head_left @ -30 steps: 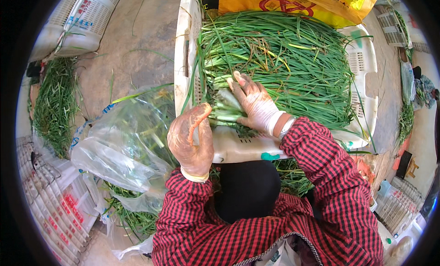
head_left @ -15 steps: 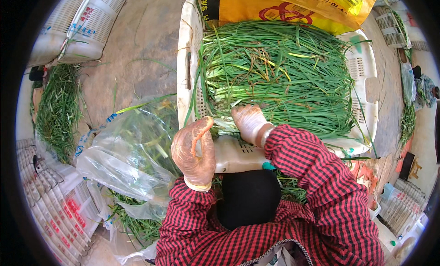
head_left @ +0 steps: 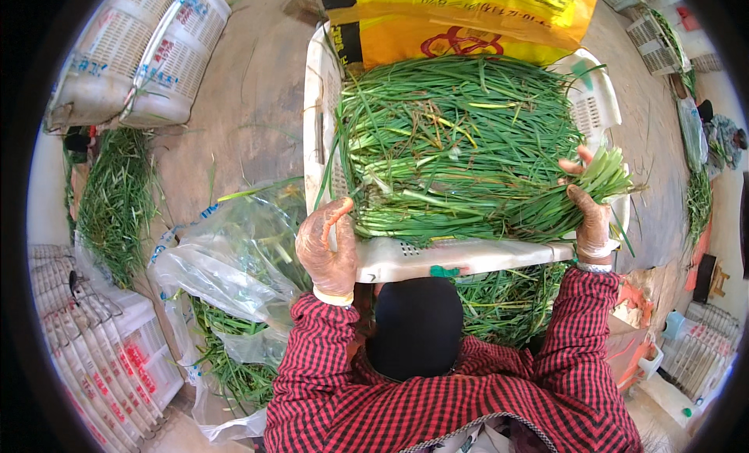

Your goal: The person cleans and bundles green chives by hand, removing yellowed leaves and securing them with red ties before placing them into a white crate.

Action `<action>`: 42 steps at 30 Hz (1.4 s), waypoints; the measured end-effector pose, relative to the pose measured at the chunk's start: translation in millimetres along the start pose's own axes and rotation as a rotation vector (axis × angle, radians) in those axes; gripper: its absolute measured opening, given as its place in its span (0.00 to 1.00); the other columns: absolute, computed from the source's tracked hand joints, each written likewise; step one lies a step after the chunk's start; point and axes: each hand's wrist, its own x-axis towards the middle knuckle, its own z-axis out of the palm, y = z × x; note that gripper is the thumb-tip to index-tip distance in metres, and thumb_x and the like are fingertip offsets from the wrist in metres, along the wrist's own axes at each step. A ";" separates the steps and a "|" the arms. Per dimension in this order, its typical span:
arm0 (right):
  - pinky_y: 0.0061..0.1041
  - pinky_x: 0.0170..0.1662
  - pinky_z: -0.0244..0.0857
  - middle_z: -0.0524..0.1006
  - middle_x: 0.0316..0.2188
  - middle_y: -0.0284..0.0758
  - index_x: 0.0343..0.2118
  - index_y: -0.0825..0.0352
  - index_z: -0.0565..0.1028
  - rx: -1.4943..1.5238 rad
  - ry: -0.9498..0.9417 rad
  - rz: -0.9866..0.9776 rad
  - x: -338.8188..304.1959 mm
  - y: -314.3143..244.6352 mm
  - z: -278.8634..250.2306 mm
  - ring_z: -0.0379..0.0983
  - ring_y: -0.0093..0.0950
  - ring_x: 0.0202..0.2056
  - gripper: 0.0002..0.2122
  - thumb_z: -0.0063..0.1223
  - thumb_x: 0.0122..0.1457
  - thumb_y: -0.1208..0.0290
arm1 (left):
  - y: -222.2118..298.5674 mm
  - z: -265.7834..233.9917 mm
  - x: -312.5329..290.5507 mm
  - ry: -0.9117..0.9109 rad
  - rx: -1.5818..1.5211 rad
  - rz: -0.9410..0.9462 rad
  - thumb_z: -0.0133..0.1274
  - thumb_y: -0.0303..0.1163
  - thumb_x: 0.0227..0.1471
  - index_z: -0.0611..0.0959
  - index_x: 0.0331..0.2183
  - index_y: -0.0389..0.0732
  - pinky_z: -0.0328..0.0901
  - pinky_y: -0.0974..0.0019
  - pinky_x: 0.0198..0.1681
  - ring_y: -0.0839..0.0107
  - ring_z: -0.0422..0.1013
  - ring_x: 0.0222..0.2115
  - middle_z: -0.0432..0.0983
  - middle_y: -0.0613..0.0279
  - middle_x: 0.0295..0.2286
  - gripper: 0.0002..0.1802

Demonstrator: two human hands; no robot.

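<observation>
Long green garlic chives [head_left: 460, 117] fill a white plastic crate [head_left: 468, 258] in front of me. At the crate's right end my right hand [head_left: 591, 223], in a thin translucent glove, closes round a bunch of chives [head_left: 605, 172]. The bunch's pale ends stick up past my thumb, and its leaves trail left over the layer beneath. By the near left corner of the crate is my left hand [head_left: 324, 246], gloved and soiled. Its index finger curves over with a gap to the thumb, and I see nothing held; the other fingers are partly hidden.
A yellow bag [head_left: 468, 20] stands against the crate's far side. To the left lies a clear plastic bag [head_left: 234, 258] holding greens. Loose chives [head_left: 117, 203] lie on the floor beyond it, near white crates [head_left: 168, 55]. More chives [head_left: 511, 301] lie under the crate's near edge.
My right hand has gone from the crate's near left part to its right end, now gripping a bunch whose pale ends point right. My left hand stays by the near left corner.
</observation>
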 end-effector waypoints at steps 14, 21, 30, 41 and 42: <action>0.24 0.47 0.68 0.79 0.38 0.32 0.50 0.68 0.74 -0.188 -0.105 -0.023 -26.3 -47.8 -21.5 0.75 0.25 0.41 0.18 0.58 0.54 0.79 | 8.8 24.7 10.8 -0.530 0.492 0.115 0.61 0.37 0.47 0.81 0.48 0.45 0.65 0.57 0.55 0.60 0.70 0.52 0.74 0.56 0.50 0.23; 0.26 0.47 0.70 0.75 0.46 0.36 0.55 0.68 0.69 0.122 -0.235 0.042 -30.3 -14.3 -33.0 0.73 0.26 0.42 0.25 0.59 0.52 0.83 | -57.9 150.4 3.4 -1.506 0.872 -0.135 0.56 0.39 0.51 0.80 0.52 0.46 0.67 0.55 0.55 0.56 0.70 0.53 0.74 0.53 0.52 0.26; 0.26 0.55 0.67 0.76 0.51 0.35 0.56 0.68 0.68 -0.110 -0.429 0.085 -40.3 -13.4 11.1 0.73 0.25 0.50 0.29 0.59 0.47 0.86 | 38.8 91.1 28.9 -1.283 0.569 0.010 0.54 0.44 0.53 0.85 0.41 0.50 0.70 0.56 0.44 0.57 0.78 0.38 0.82 0.56 0.35 0.16; 0.20 0.40 0.71 0.75 0.38 0.29 0.48 0.65 0.71 -0.821 -0.219 -0.749 -88.3 -96.9 -21.2 0.74 0.22 0.38 0.15 0.54 0.57 0.83 | 226.5 46.0 37.7 -0.908 -1.096 -0.069 0.61 0.39 0.55 0.74 0.53 0.40 0.66 0.66 0.51 0.73 0.73 0.44 0.77 0.65 0.42 0.27; 0.19 0.39 0.71 0.75 0.37 0.28 0.47 0.64 0.72 -0.881 -0.074 -0.855 -97.5 -124.3 -32.3 0.74 0.21 0.37 0.15 0.55 0.57 0.84 | 255.6 25.9 40.0 -0.743 -0.892 0.222 0.63 0.38 0.53 0.65 0.61 0.40 0.62 0.64 0.58 0.69 0.68 0.53 0.72 0.60 0.51 0.39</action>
